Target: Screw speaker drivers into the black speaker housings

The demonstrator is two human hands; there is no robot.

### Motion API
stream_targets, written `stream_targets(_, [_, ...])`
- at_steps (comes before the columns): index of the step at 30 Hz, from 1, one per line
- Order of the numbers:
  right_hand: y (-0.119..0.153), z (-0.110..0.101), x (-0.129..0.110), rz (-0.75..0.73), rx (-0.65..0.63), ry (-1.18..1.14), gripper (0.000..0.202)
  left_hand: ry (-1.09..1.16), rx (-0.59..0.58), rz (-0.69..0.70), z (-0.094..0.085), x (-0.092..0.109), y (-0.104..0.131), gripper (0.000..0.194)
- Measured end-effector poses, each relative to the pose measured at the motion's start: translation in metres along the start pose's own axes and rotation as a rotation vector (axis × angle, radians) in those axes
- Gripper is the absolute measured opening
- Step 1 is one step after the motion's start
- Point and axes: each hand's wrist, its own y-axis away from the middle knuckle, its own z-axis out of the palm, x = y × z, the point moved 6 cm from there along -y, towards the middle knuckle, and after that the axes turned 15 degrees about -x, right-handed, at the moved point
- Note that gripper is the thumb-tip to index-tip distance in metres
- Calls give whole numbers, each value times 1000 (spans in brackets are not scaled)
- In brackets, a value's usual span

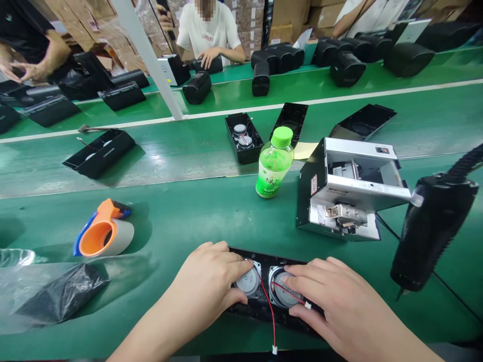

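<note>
Speakers (247,284) lie on the black panel (252,309), clamped by the fingers of the left hand (206,276) and right hand (339,296); even pressure, clear of the red wires (272,318), seems wise.

We have both bare hands in the lower middle of the view, palms down, backs toward the camera. Our left forearm (162,322) slants up and rightward to our left hand (215,276); its fingers bend toward the right hand, thumb spread below them. Our right forearm (385,329) slants up and leftward; our right hand (326,289) points its fingers left, thumb set apart beneath. The hands are apart.
</note>
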Motion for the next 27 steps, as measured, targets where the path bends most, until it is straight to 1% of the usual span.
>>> stream_targets(6, [1,0,-2,-13,21,32,47,-27,-6,-13,0,3,0,53])
stream_targets(11, [3,1,-5,-41,45,94,43,5,53,3,4,2,2,59])
stream_targets(13, [3,0,-6,-40,52,124,33,44,114,34,3,-1,11,60])
stream_targets(15, [6,-2,-7,-53,60,177,23,113,231,89,0,-6,24,57])
stream_targets(16, [10,-4,-9,-71,71,202,23,156,297,104,-2,-11,32,59])
stream_targets(17, [15,-6,-9,-95,92,216,25,199,348,104,-3,-17,39,69])
stream_targets(18, [23,-10,-9,-122,129,215,26,236,368,92,-2,-23,45,87])
stream_targets(19, [32,-16,-7,-133,196,201,26,263,346,71,2,-28,47,108])
stream_targets(20, [43,-25,-1,-115,302,184,26,278,294,46,8,-31,47,126])
stream_targets(21, [56,-35,7,-65,444,191,25,285,232,26,15,-32,45,138])
stream_targets(22, [69,-45,18,37,603,210,25,289,179,10,22,-32,42,141])
stream_targets(23, [83,-54,30,173,759,231,28,295,151,-7,28,-31,39,137])
stream_targets(24, [95,-61,44,318,889,243,35,304,153,-23,33,-28,35,131])
stream_targets(25, [104,-66,58,447,970,230,50,316,184,-34,37,-24,31,126])
stream_targets(26, [108,-69,73,550,997,184,69,326,231,-32,39,-19,27,122])
stream_targets(27, [109,-70,89,622,973,106,84,332,282,-23,41,-13,23,119])
